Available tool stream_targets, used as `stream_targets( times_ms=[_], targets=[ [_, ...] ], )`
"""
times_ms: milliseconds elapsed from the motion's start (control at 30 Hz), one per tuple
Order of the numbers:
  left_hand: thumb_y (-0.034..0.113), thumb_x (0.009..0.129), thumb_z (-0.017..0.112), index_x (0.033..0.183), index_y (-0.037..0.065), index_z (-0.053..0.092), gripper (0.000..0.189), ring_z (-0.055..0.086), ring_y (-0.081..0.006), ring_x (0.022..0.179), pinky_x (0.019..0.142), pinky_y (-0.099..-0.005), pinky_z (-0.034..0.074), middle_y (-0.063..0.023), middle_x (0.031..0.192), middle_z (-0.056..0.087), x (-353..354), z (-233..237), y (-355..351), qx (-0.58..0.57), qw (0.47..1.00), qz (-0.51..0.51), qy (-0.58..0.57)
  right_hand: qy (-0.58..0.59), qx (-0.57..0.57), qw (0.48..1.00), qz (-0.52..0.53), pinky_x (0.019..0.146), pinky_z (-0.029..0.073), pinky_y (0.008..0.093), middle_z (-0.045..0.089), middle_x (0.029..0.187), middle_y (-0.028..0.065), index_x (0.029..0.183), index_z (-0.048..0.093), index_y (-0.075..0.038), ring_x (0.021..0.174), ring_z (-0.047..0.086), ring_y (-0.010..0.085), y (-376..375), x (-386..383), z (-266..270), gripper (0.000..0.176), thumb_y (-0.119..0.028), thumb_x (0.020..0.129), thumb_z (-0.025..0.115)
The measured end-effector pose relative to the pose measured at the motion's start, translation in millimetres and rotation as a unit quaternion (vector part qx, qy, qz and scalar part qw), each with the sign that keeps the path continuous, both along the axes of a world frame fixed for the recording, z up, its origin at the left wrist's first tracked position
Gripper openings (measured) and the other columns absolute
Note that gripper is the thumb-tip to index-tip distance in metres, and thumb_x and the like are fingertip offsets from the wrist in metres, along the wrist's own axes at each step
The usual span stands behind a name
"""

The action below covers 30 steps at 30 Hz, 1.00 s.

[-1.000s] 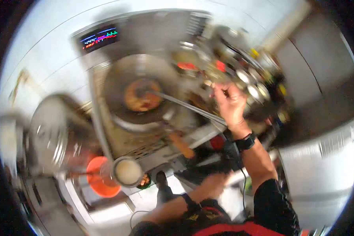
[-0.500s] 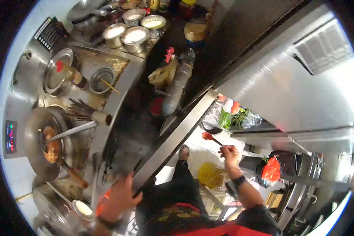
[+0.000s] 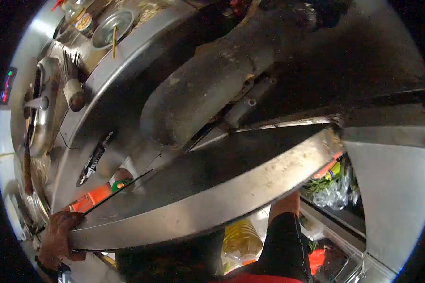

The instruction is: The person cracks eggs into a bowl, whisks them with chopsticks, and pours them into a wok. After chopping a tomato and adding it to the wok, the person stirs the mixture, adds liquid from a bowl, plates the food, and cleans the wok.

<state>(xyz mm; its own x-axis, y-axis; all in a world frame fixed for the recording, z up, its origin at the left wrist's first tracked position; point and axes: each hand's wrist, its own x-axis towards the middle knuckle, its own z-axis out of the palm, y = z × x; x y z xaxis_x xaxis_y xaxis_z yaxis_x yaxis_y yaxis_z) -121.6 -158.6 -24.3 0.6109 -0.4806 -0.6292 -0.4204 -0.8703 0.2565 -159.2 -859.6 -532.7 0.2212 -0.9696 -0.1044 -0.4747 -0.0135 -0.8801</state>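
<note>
My left hand [image 3: 57, 238] is at the lower left, its fingers curled over the corner of a steel shelf [image 3: 198, 214] and its thumb below the edge. Across the lower middle runs this shelf's long bright rim. Only the forearm [image 3: 286, 207] of my right arm shows, reaching forward beneath the shelf; the hand itself is hidden behind the rim, so what it holds is not visible. Close to my left hand, on the far side of the shelf, is an orange-red box [image 3: 90, 198].
At the left a wok [image 3: 47, 113] sits on the stove, with a bundled wok brush [image 3: 73, 93] beside it. Farther back stands a metal pot [image 3: 113, 29] with a stick. A thick grey pipe [image 3: 208, 89] crosses above. Below are a yellow-oil jug [image 3: 243, 238] and bagged greens [image 3: 337, 188].
The view has leaned in closer to the shelf. My left hand now grips the shelf's corner. My right hand, which held a red spoon, has gone out of sight under the shelf.
</note>
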Motion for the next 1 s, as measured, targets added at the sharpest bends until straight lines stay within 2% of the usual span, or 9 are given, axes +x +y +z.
stream_targets(
  times_ms=[133, 167, 400, 633, 700, 767, 800, 900, 1000],
  targets=[
    [0.042, 0.037, 0.081, 0.124, 0.005, 0.051, 0.099, 0.055, -0.0381, 0.114, 0.1, -0.0494, 0.036, -0.0135, 0.118, 0.062, -7, -3, 0, -0.022, 0.999, 0.019, -0.025, 0.006, 0.151, 0.982, 0.117, 0.061, 0.057, 0.0346, 0.068, 0.093, 0.0151, 0.103, 0.057, 0.005, 0.075, 0.068, 0.0236, -11, -4, -9, 0.024, -0.015, 0.091, 0.062],
    [0.042, 0.039, 0.081, 0.123, 0.004, 0.051, 0.097, 0.055, -0.0377, 0.113, 0.1, -0.0483, 0.037, -0.014, 0.116, 0.061, -6, -4, -2, -0.028, 0.985, 0.162, 0.054, 0.005, 0.2, 0.968, 0.151, 0.062, 0.057, 0.0344, 0.068, 0.094, 0.0153, 0.105, 0.057, 0.005, 0.076, 0.068, 0.024, -3, -10, 1, 0.025, -0.015, 0.091, 0.061],
    [0.035, 0.067, 0.078, 0.129, -0.003, 0.044, 0.081, 0.054, -0.0395, 0.113, 0.094, -0.0467, 0.043, -0.0222, 0.119, 0.056, -8, 14, -33, -0.093, 0.995, -0.016, 0.041, -0.068, 0.383, 0.885, 0.256, 0.065, 0.058, 0.0327, 0.067, 0.102, 0.0164, 0.119, 0.054, 0.008, 0.084, 0.069, 0.0264, 141, -132, 103, 0.036, -0.016, 0.092, 0.06],
    [0.038, 0.087, 0.065, 0.14, -0.014, 0.02, 0.086, 0.034, -0.0506, 0.129, 0.11, -0.0531, 0.027, -0.0369, 0.139, 0.032, -98, -24, -28, -0.342, 0.916, -0.079, 0.195, 0.122, 0.029, 0.972, 0.196, 0.087, 0.052, 0.0344, 0.068, 0.105, 0.015, 0.11, 0.065, 0.001, 0.093, 0.066, 0.0258, 353, -214, 409, 0.024, -0.015, 0.094, 0.057],
    [0.04, 0.093, 0.057, 0.144, -0.011, 0.011, 0.085, 0.026, -0.0498, 0.136, 0.113, -0.0508, 0.024, -0.0363, 0.146, 0.021, -135, -64, -40, -0.436, 0.864, -0.128, 0.218, -0.014, -0.244, 0.89, 0.386, 0.071, 0.054, 0.0367, 0.068, 0.096, 0.0148, 0.103, 0.064, 0.001, 0.084, 0.066, 0.025, 393, -198, 498, 0.02, -0.012, 0.092, 0.054],
    [0.04, 0.095, 0.052, 0.149, -0.008, -0.002, 0.09, 0.02, -0.0499, 0.139, 0.114, -0.0501, 0.023, -0.0355, 0.153, 0.008, -156, -89, -62, -0.43, 0.824, -0.19, 0.317, 0.098, -0.182, 0.851, 0.483, 0.073, 0.052, 0.0359, 0.067, 0.091, 0.0155, 0.097, 0.064, -0.002, 0.084, 0.066, 0.0275, 421, -207, 544, 0.017, -0.014, 0.089, 0.056],
    [0.04, 0.096, 0.05, 0.15, -0.006, -0.005, 0.089, 0.021, -0.0486, 0.14, 0.114, -0.0481, 0.025, -0.034, 0.154, 0.005, -155, -98, -76, -0.422, 0.793, -0.234, 0.371, 0.044, -0.034, 0.845, 0.532, 0.083, 0.053, 0.0416, 0.066, 0.111, 0.0234, 0.112, 0.064, 0.005, 0.099, 0.065, 0.0371, 425, -226, 538, 0.03, -0.019, 0.096, 0.059],
    [0.024, 0.09, 0.053, 0.121, -0.004, 0.051, 0.042, 0.059, -0.0383, 0.107, 0.088, -0.0447, 0.048, -0.0292, 0.109, 0.06, -129, -42, -122, -0.253, 0.721, -0.339, 0.55, 0.203, -0.098, 0.755, 0.616, 0.082, 0.053, 0.0415, 0.066, 0.109, 0.0245, 0.117, 0.061, 0.005, 0.099, 0.065, 0.037, 433, -197, 581, 0.035, -0.015, 0.089, 0.067],
    [0.024, 0.084, 0.059, 0.1, -0.002, 0.055, 0.031, 0.064, -0.0355, 0.081, 0.073, -0.0468, 0.05, -0.0217, 0.079, 0.061, -164, -94, -130, -0.409, 0.724, -0.403, 0.383, 0.274, -0.047, 0.819, 0.502, 0.087, 0.051, 0.0436, 0.064, 0.114, 0.0263, 0.12, 0.061, 0.004, 0.104, 0.063, 0.0405, 407, -216, 580, 0.038, -0.022, 0.091, 0.063]
  ],
)
